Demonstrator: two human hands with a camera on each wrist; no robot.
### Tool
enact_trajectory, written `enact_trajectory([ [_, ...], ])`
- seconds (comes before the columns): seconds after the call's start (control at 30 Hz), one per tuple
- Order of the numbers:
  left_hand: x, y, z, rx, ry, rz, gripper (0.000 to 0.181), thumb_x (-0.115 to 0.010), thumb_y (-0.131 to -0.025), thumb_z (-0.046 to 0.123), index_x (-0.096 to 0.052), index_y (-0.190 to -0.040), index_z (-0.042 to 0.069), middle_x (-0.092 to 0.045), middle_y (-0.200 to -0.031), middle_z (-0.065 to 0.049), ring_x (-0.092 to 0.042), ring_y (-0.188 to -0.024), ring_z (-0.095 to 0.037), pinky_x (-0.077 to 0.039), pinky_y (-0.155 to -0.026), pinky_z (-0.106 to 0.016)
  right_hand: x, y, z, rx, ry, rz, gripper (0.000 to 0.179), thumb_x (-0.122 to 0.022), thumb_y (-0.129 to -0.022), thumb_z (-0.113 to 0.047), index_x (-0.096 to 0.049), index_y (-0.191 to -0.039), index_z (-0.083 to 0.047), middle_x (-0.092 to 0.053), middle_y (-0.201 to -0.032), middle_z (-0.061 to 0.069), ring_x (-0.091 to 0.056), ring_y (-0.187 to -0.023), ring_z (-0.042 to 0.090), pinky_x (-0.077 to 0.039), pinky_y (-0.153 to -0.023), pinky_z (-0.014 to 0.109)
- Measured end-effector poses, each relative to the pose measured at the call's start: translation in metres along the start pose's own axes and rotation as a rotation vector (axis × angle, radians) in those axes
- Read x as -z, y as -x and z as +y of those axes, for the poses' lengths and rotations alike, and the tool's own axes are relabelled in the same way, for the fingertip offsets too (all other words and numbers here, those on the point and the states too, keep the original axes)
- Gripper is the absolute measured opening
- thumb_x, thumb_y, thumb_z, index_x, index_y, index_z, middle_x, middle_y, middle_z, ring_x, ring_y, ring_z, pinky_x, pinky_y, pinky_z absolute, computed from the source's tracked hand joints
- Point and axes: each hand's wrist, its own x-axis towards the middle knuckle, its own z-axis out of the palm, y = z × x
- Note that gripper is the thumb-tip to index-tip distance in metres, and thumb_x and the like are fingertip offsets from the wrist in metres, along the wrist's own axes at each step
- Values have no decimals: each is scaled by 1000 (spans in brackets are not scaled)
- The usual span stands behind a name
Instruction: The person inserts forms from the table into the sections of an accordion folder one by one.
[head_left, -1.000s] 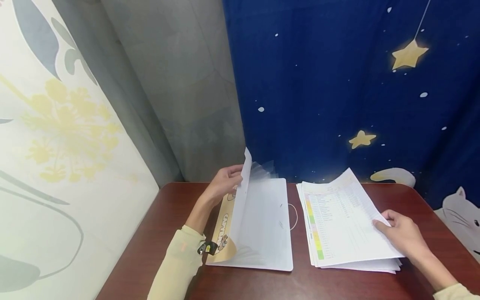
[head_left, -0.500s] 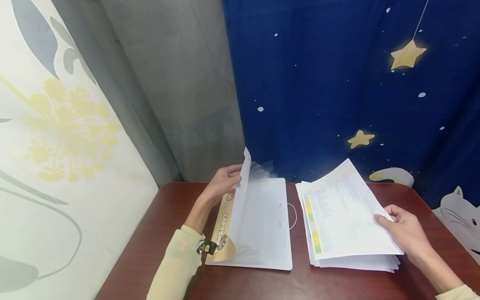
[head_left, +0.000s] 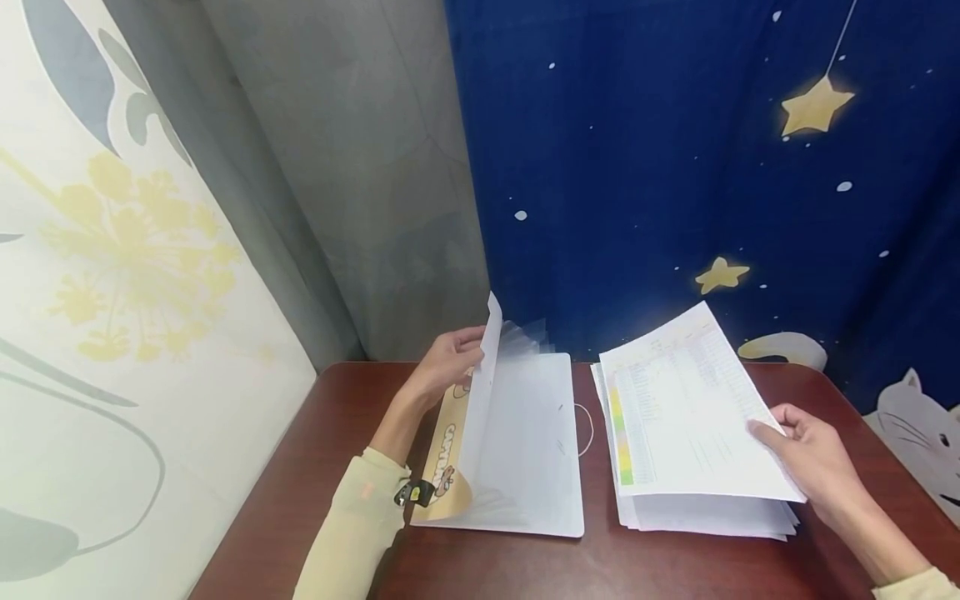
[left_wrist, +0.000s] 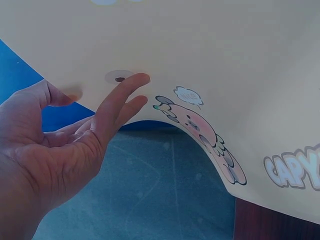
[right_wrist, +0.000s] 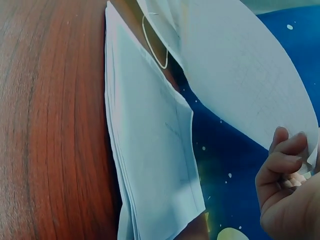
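An open file folder [head_left: 528, 450] lies left of centre in the head view, with clear plastic sleeves [head_left: 528, 337] fanning at its top. My left hand [head_left: 446, 362] pinches the edge of its raised cover [head_left: 480, 417]. In the left wrist view, fingers lie along the cover's cartoon-printed outside [left_wrist: 210, 130], while the thumb passes behind its edge. On the right, my right hand [head_left: 810, 454] pinches the right edge of a printed sheet [head_left: 682, 417] with a coloured column. That sheet is lifted and tilted above a stack of papers [head_left: 712, 515]; the right wrist view shows its plain underside [right_wrist: 245, 65].
A reddish-brown wooden table [head_left: 517, 575] bears the folder and papers. An elastic loop [head_left: 588, 429] sticks out at the folder's right side. Grey and dark blue curtains [head_left: 600, 167] hang close behind the table's far edge.
My right hand has raised the printed sheet further off the stack, and the sheet's far corner has risen. The left hand and the folder cover have stayed in place.
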Motion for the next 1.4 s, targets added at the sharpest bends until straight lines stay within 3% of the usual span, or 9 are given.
enact_trajectory([
  [0.17,1,-1,-1,-7,-8,4,62,-50,-98,10,-44,-159,5,-58,-154,-23,-69,-99,-17,-53,-68,-26,0,0,-2,-5,-35,-5,36,-59,-107,-29,-55,-118,5,-70,-76,-21,-73,-66,12,-58,-56,30],
  [0.4,-1,-1,0,-10,0,6,61,-51,-98,10,-45,-158,4,-60,-152,-22,-70,-99,-17,-55,-67,-26,-1,4,-14,-19,-92,-26,36,-61,-107,-32,-55,-118,2,-70,-79,-22,-74,-69,11,-60,-59,30],
  [0.6,-1,1,0,-4,-10,0,62,-51,-98,10,-44,-160,5,-57,-155,-23,-70,-98,-17,-53,-67,-27,-6,12,-34,-12,-205,-34,18,-65,-105,-27,-60,-106,-10,-74,-80,-19,-75,-68,11,-60,-58,30],
  [0.8,-3,2,1,14,-34,10,63,-52,-97,11,-45,-159,7,-59,-154,-18,-68,-97,-16,-50,-68,-31,-12,16,-50,-15,-296,-37,16,-67,-104,-22,-61,-105,-7,-77,-79,-16,-75,-68,10,-60,-58,29],
  [1.03,-8,0,1,27,-44,13,64,-54,-96,13,-46,-160,11,-60,-154,-14,-71,-108,-20,-60,-82,-36,-16,18,-65,-10,-427,-37,4,-66,-104,-18,-64,-102,-16,-78,-83,-16,-76,-69,9,-61,-60,27],
  [1.2,-9,1,-4,21,-35,11,64,-55,-96,13,-46,-159,12,-60,-153,-17,-73,-106,-21,-60,-77,-35,-26,21,-73,14,-513,-54,4,-63,-105,-15,-65,-102,-17,-80,-85,-13,-77,-71,10,-62,-61,28],
  [1.3,-10,3,-5,11,-39,9,65,-56,-96,13,-45,-160,12,-59,-154,-18,-73,-109,-25,-60,-74,-34,-34,23,-78,31,-515,-65,1,-64,-105,-15,-64,-104,-14,-80,-87,-13,-78,-73,10,-62,-63,29],
  [1.4,-10,5,-5,2,-42,10,66,-58,-97,14,-43,-161,11,-57,-156,-20,-72,-117,-36,-63,-75,-34,-44,23,-84,36,-482,-68,12,-65,-104,-19,-62,-111,-9,-79,-88,-15,-78,-74,10,-63,-65,29],
])
